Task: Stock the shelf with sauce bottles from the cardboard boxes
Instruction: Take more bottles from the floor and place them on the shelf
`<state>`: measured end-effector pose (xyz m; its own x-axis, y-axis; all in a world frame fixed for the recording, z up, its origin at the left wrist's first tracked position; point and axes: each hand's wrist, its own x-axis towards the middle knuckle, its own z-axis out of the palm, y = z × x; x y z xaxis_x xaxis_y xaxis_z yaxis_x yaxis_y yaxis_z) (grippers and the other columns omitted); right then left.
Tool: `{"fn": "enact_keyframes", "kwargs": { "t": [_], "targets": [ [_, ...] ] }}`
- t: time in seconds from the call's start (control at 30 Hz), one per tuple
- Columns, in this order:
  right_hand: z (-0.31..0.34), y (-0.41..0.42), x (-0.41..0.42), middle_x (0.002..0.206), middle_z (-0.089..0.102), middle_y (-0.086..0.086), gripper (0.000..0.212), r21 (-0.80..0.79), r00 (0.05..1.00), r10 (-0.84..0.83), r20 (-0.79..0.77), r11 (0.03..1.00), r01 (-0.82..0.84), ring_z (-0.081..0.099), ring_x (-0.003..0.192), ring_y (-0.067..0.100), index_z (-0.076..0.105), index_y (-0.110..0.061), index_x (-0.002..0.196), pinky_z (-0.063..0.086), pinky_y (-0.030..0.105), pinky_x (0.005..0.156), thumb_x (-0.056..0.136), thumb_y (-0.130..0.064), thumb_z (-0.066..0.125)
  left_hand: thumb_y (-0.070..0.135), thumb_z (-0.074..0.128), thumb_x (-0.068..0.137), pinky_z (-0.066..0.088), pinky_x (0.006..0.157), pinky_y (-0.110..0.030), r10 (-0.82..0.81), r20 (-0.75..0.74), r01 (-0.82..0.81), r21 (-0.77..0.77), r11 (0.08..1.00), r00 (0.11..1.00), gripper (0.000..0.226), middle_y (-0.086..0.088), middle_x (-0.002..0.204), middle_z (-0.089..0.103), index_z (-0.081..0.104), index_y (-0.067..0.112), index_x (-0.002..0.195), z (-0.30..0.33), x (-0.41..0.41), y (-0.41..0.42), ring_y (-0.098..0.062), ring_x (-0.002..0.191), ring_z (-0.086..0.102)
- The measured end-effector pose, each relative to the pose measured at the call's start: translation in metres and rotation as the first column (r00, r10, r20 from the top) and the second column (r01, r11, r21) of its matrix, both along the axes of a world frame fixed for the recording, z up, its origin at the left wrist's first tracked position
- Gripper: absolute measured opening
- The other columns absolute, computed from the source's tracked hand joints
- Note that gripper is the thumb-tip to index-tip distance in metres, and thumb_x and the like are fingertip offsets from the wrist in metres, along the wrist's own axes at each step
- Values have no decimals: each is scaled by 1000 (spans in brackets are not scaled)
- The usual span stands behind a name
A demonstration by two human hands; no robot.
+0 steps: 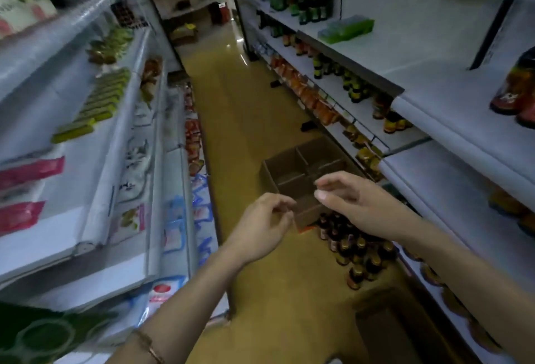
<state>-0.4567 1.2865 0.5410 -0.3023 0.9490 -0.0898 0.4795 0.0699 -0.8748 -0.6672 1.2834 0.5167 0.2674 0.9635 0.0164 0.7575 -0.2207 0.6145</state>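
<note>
Dark sauce bottles with gold caps stand upright just beside the empty cardboard box; left hand and right hand hover loosely curled, holding nothing.

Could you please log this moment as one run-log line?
left hand: empty | right hand: empty | cardboard box: on floor, empty | sauce bottles: on floor beside shelf

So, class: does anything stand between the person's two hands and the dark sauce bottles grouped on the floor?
Nothing visible does. The left hand and right hand hover empty above the open brown cardboard box, and the cluster of dark gold-capped sauce bottles stands uncovered on the floor just past the box, below the right hand.
</note>
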Motion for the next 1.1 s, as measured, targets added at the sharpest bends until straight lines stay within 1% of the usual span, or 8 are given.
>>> {"fn": "enact_keyframes", "kwargs": {
  "t": [0.27,0.43,0.6,0.7,0.77,0.9,0.97,1.1],
  "targets": [
    [-33,76,21,121,58,-16,37,-81,992,-126,9,989,126,55,107,-6,54,-33,124,48,17,87,91,-50,55,18,58,94,49,91,-26,-107,48,112,-96,989,993,22,6,106,57,64,18,115,-34,29,115,-9,98,59],
    [-64,102,40,123,60,-13,46,-151,948,-317,19,937,316,57,110,0,54,-30,128,50,22,93,88,-53,57,19,56,95,45,80,-10,-284,40,287,-144,947,958,22,3,109,57,63,19,116,-67,52,182,0,89,57],
    [-101,131,40,124,59,-13,51,-220,864,-502,39,839,498,58,110,3,50,-26,134,48,13,84,88,-49,60,16,56,95,42,74,-1,-436,72,442,-200,875,897,24,3,107,55,63,16,118,-107,68,252,0,88,56],
    [-125,159,26,124,58,-10,56,-274,789,-614,17,756,594,59,111,10,47,-26,136,51,25,92,87,-48,62,14,55,95,41,70,1,-520,90,526,-230,819,849,25,0,113,56,63,15,119,-133,72,296,6,84,54],
    [-141,179,16,122,56,-10,52,-294,749,-663,4,715,634,59,111,11,46,-28,135,51,29,96,89,-43,63,14,54,96,43,70,-1,-557,111,565,-254,785,823,26,-1,115,55,62,14,120,-152,74,322,3,86,56],
    [-175,210,5,118,55,-12,46,-296,666,-746,-1,636,712,56,110,9,47,-28,131,49,27,97,90,-36,65,13,53,96,43,73,-3,-599,101,600,-287,747,794,26,1,114,53,61,14,120,-198,79,357,-3,90,57],
    [-199,225,5,122,56,-8,46,-290,659,-751,45,622,728,56,112,9,50,-22,132,48,22,94,91,-35,64,14,52,96,45,81,-12,-615,92,610,-305,731,783,25,3,113,52,61,15,120,-227,79,369,-7,95,57],
    [-261,252,11,114,61,-4,37,-281,678,-723,133,629,725,55,97,4,56,-21,123,40,4,72,91,-38,63,21,49,99,43,86,-20,-761,44,719,-366,591,648,25,8,109,48,60,16,121,-302,75,392,-8,98,54]
  ]
}}
